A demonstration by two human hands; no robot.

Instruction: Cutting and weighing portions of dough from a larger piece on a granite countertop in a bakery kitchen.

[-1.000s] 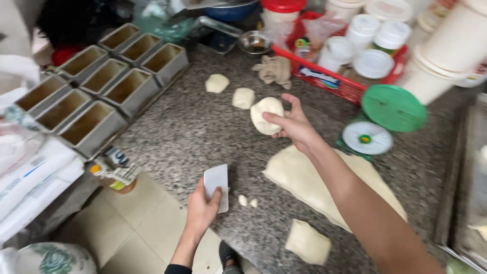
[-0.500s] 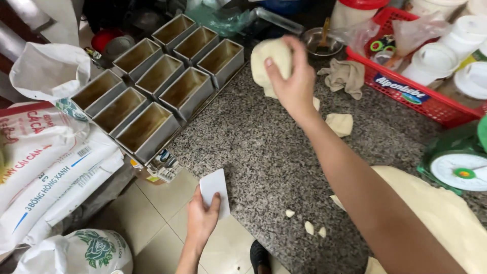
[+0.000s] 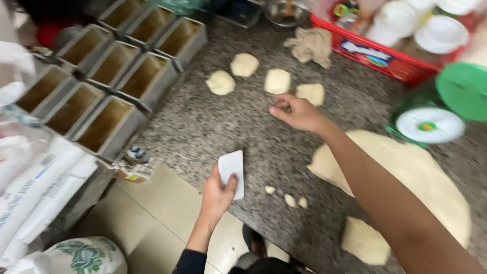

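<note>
Speckled grey granite counter [image 3: 213, 127], and dough is being portioned out across it.

Right hand [image 3: 299, 112] hovers above the counter, fingers loosely curled and holding nothing, just beside four pale, roundish dough pieces [image 3: 277, 81] lying in a loose row. Left hand [image 3: 217, 192] grips a white flat plastic scraper [image 3: 232, 173] at the counter's near edge, thumb over its lower corner. The large flattened slab of pale dough [image 3: 406, 172] lies to the right, with a cut-off chunk [image 3: 365, 241] near it and three small scraps [image 3: 289, 198] between slab and scraper. My read: a portion has just been set down in the row, so the dividing step is mid-cycle. Next should call for the scraper to meet the slab and cut another piece. Rectangular metal loaf tins [image 3: 109, 124] sit empty on the left.
</note>
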